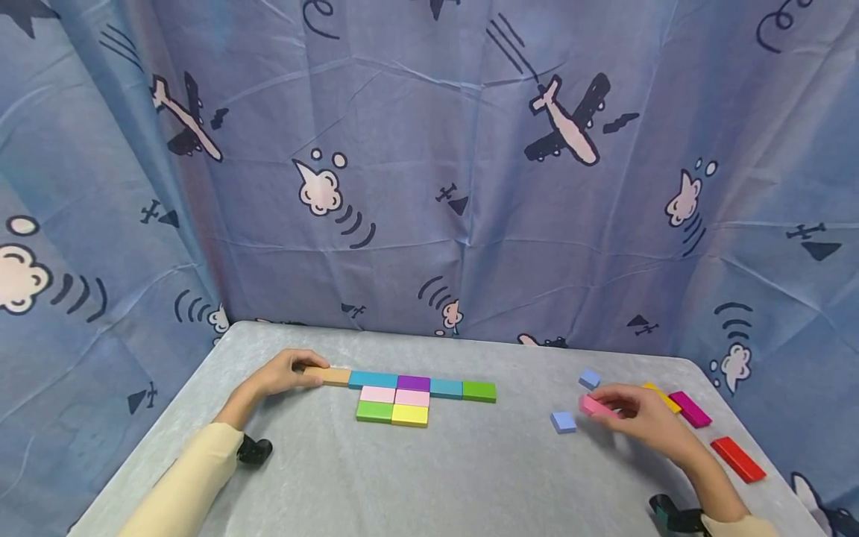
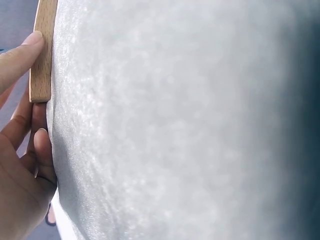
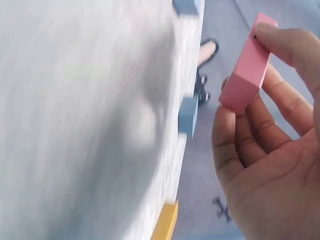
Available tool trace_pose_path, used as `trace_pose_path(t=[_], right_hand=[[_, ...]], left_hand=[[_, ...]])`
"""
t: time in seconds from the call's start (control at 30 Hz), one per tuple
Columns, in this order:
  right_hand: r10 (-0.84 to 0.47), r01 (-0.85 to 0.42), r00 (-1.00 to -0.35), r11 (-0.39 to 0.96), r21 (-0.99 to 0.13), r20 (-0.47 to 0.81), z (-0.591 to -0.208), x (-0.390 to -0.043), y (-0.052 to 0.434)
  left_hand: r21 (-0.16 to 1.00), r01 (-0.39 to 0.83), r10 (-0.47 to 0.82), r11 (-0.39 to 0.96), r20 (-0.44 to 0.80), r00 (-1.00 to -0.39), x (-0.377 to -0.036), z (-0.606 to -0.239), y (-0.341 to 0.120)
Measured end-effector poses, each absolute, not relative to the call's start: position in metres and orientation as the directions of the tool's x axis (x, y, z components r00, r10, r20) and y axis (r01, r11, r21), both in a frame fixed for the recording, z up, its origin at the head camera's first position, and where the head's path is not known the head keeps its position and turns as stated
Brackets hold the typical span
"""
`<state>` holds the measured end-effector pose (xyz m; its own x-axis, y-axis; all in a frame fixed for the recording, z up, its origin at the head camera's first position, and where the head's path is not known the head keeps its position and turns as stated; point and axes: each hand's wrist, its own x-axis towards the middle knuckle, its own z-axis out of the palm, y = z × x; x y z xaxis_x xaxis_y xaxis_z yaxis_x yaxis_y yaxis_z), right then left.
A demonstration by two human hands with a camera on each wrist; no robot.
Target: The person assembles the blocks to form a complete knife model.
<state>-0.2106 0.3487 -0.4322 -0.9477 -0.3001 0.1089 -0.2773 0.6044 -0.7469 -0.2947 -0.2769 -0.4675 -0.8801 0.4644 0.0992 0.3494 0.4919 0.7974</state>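
On the table, a row of flat blocks starts at the left with a plain wooden block (image 1: 334, 377). My left hand (image 1: 290, 373) pinches that block's outer end; in the left wrist view its thumb (image 2: 25, 55) lies on one face, with part of the fingers hidden behind. Blue, purple (image 1: 413, 383), blue and green (image 1: 479, 392) blocks continue the row, and pink, light green and yellow (image 1: 410, 415) blocks adjoin it in front. At the right, my right hand (image 1: 637, 414) holds a pink block (image 3: 247, 67) above the table between thumb and fingers.
Near the right hand lie two small light blue blocks (image 1: 563, 422). A yellow block, partly behind the hand, a magenta block (image 1: 690, 409) and a red block (image 1: 738, 459) lie near the table's right edge. A blue patterned curtain (image 1: 429, 224) hangs behind the table.
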Motion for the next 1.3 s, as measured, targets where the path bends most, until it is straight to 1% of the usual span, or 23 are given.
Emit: trace_pose_path(t=[0.1, 0.2, 0.33, 0.53, 0.63, 0.97, 1.3], right_hand=[[-0.339, -0.292, -0.935, 0.582, -0.759, 0.099, -0.436, -0.219, 0.332], [-0.387, -0.332, -0.915, 0.567, -0.753, 0.112, -0.439, -0.226, 0.315], [-0.466, -0.407, -0.873, 0.529, -0.745, 0.146, -0.442, -0.235, 0.292], [-0.538, -0.479, -0.822, 0.475, -0.738, 0.187, -0.443, -0.246, 0.254], [-0.564, -0.497, -0.802, 0.449, -0.742, 0.196, -0.442, -0.25, 0.234], [-0.619, -0.52, -0.766, 0.436, -0.735, 0.175, -0.437, -0.257, 0.17], [-0.692, -0.567, -0.697, 0.373, -0.735, 0.186, -0.439, -0.26, 0.113]], left_hand=[[0.795, 0.358, 0.468, 0.49, 0.106, -0.877, -0.295, -0.468, -0.277], [0.792, 0.363, 0.468, 0.491, 0.111, -0.877, -0.294, -0.467, -0.276], [0.79, 0.365, 0.469, 0.493, 0.112, -0.876, -0.293, -0.467, -0.276], [0.796, 0.353, 0.465, 0.491, 0.103, -0.879, -0.293, -0.469, -0.277], [0.799, 0.345, 0.459, 0.492, 0.099, -0.883, -0.293, -0.468, -0.277], [0.806, 0.344, 0.466, 0.482, 0.097, -0.879, -0.294, -0.466, -0.275], [0.801, 0.34, 0.469, 0.493, 0.084, -0.879, -0.296, -0.467, -0.277]])
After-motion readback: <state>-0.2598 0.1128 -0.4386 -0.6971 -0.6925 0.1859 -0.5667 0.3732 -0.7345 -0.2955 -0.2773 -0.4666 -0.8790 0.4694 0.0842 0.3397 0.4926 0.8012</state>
